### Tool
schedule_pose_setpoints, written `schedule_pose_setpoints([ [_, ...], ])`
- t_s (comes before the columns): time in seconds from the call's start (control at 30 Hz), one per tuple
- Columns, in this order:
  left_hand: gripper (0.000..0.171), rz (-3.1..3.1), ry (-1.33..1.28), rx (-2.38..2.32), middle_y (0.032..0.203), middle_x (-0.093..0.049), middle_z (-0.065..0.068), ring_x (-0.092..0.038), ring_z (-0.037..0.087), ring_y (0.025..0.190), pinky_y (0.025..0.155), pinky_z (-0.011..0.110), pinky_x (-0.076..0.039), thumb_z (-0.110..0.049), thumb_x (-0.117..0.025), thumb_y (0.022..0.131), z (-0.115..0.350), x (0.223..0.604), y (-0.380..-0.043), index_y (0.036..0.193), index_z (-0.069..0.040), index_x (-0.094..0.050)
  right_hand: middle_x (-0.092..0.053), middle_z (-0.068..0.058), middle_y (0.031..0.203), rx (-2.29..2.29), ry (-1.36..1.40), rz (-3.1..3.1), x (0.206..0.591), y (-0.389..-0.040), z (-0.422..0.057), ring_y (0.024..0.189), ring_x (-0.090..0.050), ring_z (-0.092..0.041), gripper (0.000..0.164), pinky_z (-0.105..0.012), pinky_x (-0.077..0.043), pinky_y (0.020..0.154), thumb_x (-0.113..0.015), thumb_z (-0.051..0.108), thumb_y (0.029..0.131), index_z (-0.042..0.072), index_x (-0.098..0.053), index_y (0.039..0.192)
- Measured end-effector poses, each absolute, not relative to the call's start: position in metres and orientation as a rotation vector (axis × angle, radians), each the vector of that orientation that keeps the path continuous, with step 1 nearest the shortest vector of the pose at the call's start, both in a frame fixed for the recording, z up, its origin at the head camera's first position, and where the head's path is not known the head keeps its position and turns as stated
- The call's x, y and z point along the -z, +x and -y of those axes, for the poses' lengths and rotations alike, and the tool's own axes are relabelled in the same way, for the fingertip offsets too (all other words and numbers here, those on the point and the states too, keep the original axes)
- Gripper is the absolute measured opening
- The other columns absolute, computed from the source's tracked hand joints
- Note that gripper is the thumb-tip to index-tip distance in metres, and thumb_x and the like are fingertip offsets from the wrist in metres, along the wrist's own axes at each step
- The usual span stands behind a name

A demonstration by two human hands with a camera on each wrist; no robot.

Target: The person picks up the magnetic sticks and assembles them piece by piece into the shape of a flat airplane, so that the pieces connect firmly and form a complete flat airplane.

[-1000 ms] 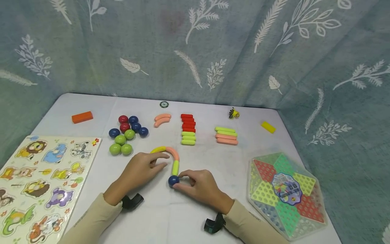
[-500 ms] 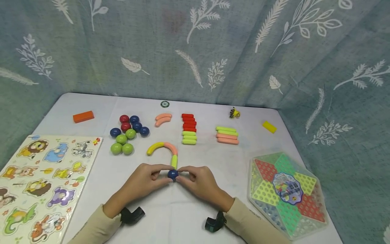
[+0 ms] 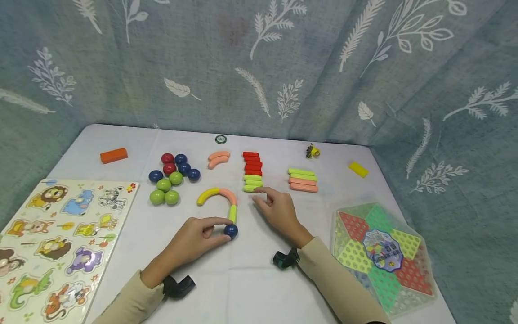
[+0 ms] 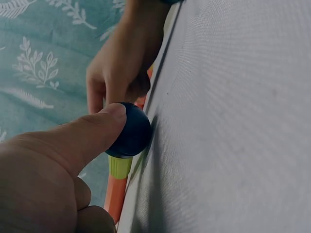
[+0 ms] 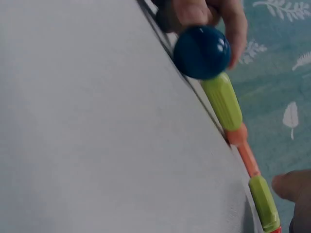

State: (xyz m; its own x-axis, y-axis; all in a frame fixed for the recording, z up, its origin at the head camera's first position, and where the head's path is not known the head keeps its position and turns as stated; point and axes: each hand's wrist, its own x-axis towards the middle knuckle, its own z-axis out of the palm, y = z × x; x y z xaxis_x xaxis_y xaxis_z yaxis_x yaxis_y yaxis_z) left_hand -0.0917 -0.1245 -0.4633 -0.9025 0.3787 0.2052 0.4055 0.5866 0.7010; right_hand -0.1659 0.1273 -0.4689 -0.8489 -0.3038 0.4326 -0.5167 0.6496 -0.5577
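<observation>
My left hand (image 3: 198, 238) pinches a glossy dark blue ball (image 3: 231, 231) between thumb and forefinger; the ball sits on the cloth. Behind it a hook-shaped chain runs away: a short lime-green stick (image 3: 232, 214) against the ball, then a curved salmon-pink piece (image 3: 229, 196) and a curved yellow piece (image 3: 207, 195). My right hand (image 3: 279, 211) reaches to the front of a column of short lime-green sticks (image 3: 252, 183) and red sticks (image 3: 252, 164). Its forefinger is at the nearest green stick, while the thumb (image 5: 284, 187) stands apart from that stick in the right wrist view.
Red, blue and green balls (image 3: 163, 184) cluster at the left. An animal puzzle board (image 3: 69, 243) lies at left front, a hexagonal game board (image 3: 380, 256) at right. Longer green and pink sticks (image 3: 302, 180), curved pink pieces (image 3: 218, 159) and an orange block (image 3: 113, 155) lie farther back.
My left hand came from beside the curved pieces to the blue ball. After both hands held it, my right hand let go and moved away and right to the short green sticks.
</observation>
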Motion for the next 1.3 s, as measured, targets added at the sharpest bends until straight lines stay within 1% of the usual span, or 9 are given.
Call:
schedule_pose_setpoints([
  [0.2,0.033,2.769,-0.701,1.226,0.05,-0.033,-0.015,-0.03,0.001,0.044,0.041,0.021,-0.024,-0.051,-0.069,0.078,0.125,0.466,-0.092,0.109,-0.042,-0.064,-0.037,0.009,0.05,-0.88,0.566,2.673,0.472,-0.179,-0.126,0.043,-0.033,-0.007,0.031,-0.025,-0.026,0.044,-0.064,0.037,0.088,0.023,-0.065,0.115],
  [0.4,0.033,2.765,-0.69,1.232,0.049,-0.034,-0.015,-0.029,0.001,0.044,0.042,0.021,-0.024,-0.051,-0.071,0.077,0.125,0.464,-0.091,0.108,-0.043,-0.064,-0.036,0.009,0.052,-0.937,0.599,2.635,0.473,-0.176,-0.129,0.044,-0.033,-0.007,0.021,-0.025,-0.026,0.044,-0.068,0.037,0.085,0.023,-0.066,0.101],
  [0.57,0.032,2.744,-0.695,1.244,0.049,-0.033,-0.015,-0.029,0.001,0.044,0.042,0.021,-0.024,-0.049,-0.071,0.077,0.126,0.464,-0.091,0.107,-0.043,-0.064,-0.036,0.01,0.052,-0.957,0.582,2.602,0.474,-0.176,-0.131,0.045,-0.03,-0.005,0.029,-0.024,-0.025,0.044,-0.069,0.037,0.084,0.02,-0.067,0.107],
  [0.63,0.032,2.736,-0.704,1.247,0.049,-0.033,-0.015,-0.029,0.001,0.044,0.042,0.021,-0.024,-0.049,-0.071,0.077,0.126,0.465,-0.091,0.107,-0.043,-0.064,-0.035,0.01,0.051,-0.933,0.567,2.618,0.474,-0.175,-0.132,0.044,-0.03,-0.005,0.029,-0.024,-0.024,0.044,-0.069,0.036,0.084,0.019,-0.068,0.108],
  [0.73,0.031,2.736,-0.711,1.248,0.049,-0.032,-0.015,-0.028,0.001,0.044,0.042,0.021,-0.024,-0.049,-0.071,0.077,0.126,0.466,-0.091,0.108,-0.043,-0.064,-0.035,0.009,0.049,-0.908,0.546,2.658,0.473,-0.173,-0.133,0.043,-0.029,-0.005,0.023,-0.024,-0.023,0.044,-0.07,0.035,0.084,0.021,-0.07,0.102],
  [0.87,0.032,2.746,-0.701,1.248,0.049,-0.033,-0.014,-0.028,0.001,0.044,0.042,0.021,-0.024,-0.05,-0.07,0.077,0.125,0.467,-0.091,0.108,-0.044,-0.063,-0.036,0.008,0.05,-0.894,0.546,2.717,0.47,-0.17,-0.135,0.043,-0.03,-0.005,0.019,-0.024,-0.023,0.044,-0.069,0.039,0.083,0.025,-0.069,0.097],
  [1.03,0.034,2.745,-0.684,1.235,0.049,-0.034,-0.014,-0.028,0.001,0.044,0.042,0.021,-0.024,-0.05,-0.071,0.077,0.124,0.467,-0.09,0.109,-0.043,-0.063,-0.036,0.009,0.05,-0.889,0.624,2.711,0.47,-0.157,-0.137,0.042,-0.029,-0.004,0.018,-0.023,-0.024,0.044,-0.068,0.038,0.085,0.025,-0.069,0.097],
  [1.13,0.034,2.739,-0.683,1.224,0.049,-0.034,-0.015,-0.029,0.001,0.043,0.042,0.021,-0.024,-0.05,-0.071,0.077,0.124,0.466,-0.089,0.11,-0.042,-0.063,-0.035,0.012,0.05,-0.857,0.694,2.681,0.472,-0.143,-0.138,0.042,-0.028,-0.003,0.019,-0.022,-0.024,0.043,-0.066,0.038,0.087,0.023,-0.069,0.099],
  [1.3,0.034,2.731,-0.692,1.221,0.049,-0.034,-0.015,-0.029,0.001,0.043,0.042,0.021,-0.024,-0.048,-0.071,0.077,0.124,0.466,-0.09,0.11,-0.041,-0.064,-0.032,0.015,0.05,-0.821,0.764,2.65,0.476,-0.117,-0.145,0.042,-0.025,0.0,0.019,-0.02,-0.023,0.042,-0.062,0.039,0.089,0.025,-0.067,0.101],
])
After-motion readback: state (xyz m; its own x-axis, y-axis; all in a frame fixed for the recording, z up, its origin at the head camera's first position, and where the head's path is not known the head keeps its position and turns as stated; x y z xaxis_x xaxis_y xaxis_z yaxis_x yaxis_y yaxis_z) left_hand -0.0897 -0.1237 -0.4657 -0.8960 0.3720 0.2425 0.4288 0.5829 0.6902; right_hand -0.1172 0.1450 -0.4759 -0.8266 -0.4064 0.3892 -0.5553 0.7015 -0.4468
